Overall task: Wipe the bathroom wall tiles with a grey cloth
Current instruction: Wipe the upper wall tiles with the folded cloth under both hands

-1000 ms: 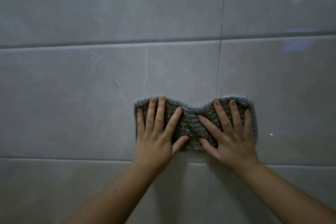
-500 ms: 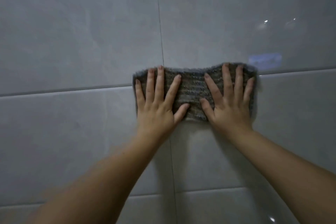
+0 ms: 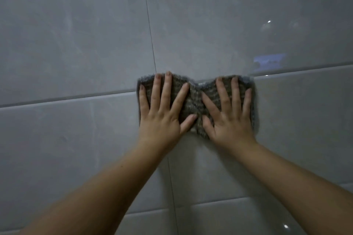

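Observation:
A grey knitted cloth (image 3: 194, 101) lies flat against the glossy grey wall tiles (image 3: 76, 44), straddling a horizontal grout line just right of a vertical one. My left hand (image 3: 162, 118) presses on the cloth's left half with its fingers spread. My right hand (image 3: 229, 120) presses on the right half the same way. The thumbs nearly meet at the middle, where the cloth is bunched and its top edge dips. Much of the cloth is hidden under the palms.
Large rectangular tiles fill the whole view, with another horizontal grout line (image 3: 210, 203) lower down. Light glints and a bluish reflection (image 3: 269, 60) show on the tile at the upper right. Both forearms reach in from the bottom corners.
The cloth slid up the wall from the middle of a tile onto the horizontal grout line above. Since then my hands have drawn closer and the cloth has pinched in the middle.

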`<state>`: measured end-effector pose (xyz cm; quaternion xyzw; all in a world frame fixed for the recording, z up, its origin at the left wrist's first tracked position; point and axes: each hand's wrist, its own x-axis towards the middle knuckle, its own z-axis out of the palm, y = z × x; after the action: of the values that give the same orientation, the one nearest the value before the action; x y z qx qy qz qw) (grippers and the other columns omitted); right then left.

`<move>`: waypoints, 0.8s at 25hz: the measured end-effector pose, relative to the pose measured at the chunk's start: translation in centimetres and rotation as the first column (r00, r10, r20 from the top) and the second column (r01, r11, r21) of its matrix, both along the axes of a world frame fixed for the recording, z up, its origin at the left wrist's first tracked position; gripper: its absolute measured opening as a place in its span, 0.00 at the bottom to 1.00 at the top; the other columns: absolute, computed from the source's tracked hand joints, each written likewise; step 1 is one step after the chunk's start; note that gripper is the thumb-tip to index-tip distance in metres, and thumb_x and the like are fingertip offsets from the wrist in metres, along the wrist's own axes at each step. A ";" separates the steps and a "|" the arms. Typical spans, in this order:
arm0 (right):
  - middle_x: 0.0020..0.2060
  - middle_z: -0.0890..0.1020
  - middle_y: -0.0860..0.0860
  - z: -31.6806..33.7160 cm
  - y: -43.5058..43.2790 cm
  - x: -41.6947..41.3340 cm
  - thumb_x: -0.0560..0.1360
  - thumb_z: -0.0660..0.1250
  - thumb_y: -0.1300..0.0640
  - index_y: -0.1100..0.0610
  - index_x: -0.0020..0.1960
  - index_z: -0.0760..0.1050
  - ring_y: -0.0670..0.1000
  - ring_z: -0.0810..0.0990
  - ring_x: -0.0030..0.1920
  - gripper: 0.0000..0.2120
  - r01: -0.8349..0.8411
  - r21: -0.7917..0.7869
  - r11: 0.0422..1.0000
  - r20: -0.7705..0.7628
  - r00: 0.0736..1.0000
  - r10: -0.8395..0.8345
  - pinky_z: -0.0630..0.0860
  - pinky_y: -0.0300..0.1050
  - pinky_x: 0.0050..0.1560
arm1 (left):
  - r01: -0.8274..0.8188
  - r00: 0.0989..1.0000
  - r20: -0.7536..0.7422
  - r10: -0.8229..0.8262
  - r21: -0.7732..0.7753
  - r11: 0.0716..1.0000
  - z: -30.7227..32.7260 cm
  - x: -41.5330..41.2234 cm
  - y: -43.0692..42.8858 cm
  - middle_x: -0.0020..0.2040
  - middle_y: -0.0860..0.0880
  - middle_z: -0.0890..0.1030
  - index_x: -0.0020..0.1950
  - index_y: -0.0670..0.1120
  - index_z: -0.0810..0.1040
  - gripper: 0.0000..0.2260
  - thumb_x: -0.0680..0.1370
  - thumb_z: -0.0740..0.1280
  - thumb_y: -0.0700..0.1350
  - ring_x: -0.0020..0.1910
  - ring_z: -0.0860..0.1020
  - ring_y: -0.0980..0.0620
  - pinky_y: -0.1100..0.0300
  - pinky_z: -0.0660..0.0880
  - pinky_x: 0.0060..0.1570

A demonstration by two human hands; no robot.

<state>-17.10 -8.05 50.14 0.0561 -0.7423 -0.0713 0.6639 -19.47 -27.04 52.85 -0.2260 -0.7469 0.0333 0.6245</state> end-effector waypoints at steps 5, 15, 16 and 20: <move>0.76 0.58 0.59 -0.3 2.4 0.6 0.78 0.57 0.42 0.46 0.76 0.59 0.66 0.52 0.76 0.28 0.021 -0.160 0.987 -0.013 1.000 -0.023 0.47 0.70 0.72 | 0.001 0.999 0.044 -0.006 0.110 0.994 -1.1 0.3 3.2 0.80 0.39 0.52 0.80 0.52 0.55 0.33 0.79 0.52 0.66 0.79 0.49 0.38 0.34 0.43 0.74; 0.77 0.50 0.60 -6.2 1.0 2.7 0.76 0.53 0.38 0.47 0.77 0.53 0.68 0.47 0.76 0.32 0.124 -0.138 0.983 0.302 0.950 -0.077 0.45 0.72 0.72 | -0.065 0.972 0.221 0.083 -0.088 0.994 -5.9 2.2 0.5 0.80 0.45 0.44 0.79 0.54 0.46 0.37 0.75 0.49 0.70 0.79 0.43 0.41 0.37 0.41 0.73; 0.77 0.49 0.59 -6.2 0.9 3.0 0.75 0.52 0.38 0.47 0.77 0.52 0.68 0.46 0.76 0.33 0.144 -0.140 0.980 0.346 0.934 -0.088 0.46 0.71 0.72 | -0.065 0.967 0.240 0.089 -0.106 0.992 -5.7 2.5 0.3 0.80 0.45 0.41 0.79 0.55 0.43 0.38 0.75 0.49 0.70 0.78 0.40 0.42 0.38 0.38 0.73; 0.77 0.34 0.55 -5.3 0.2 4.7 0.77 0.50 0.35 0.44 0.77 0.37 0.63 0.32 0.75 0.36 0.194 -0.148 0.970 0.520 0.850 -0.091 0.38 0.68 0.72 | -0.062 0.958 0.269 0.099 -0.143 0.988 -6.6 2.7 -1.6 0.79 0.44 0.38 0.78 0.56 0.41 0.42 0.73 0.60 0.69 0.78 0.38 0.41 0.37 0.37 0.73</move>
<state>-12.36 -7.88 44.85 -0.0475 -0.8965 -0.0303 0.4394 -16.82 -28.63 46.28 -0.2389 -0.8312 0.0766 0.4961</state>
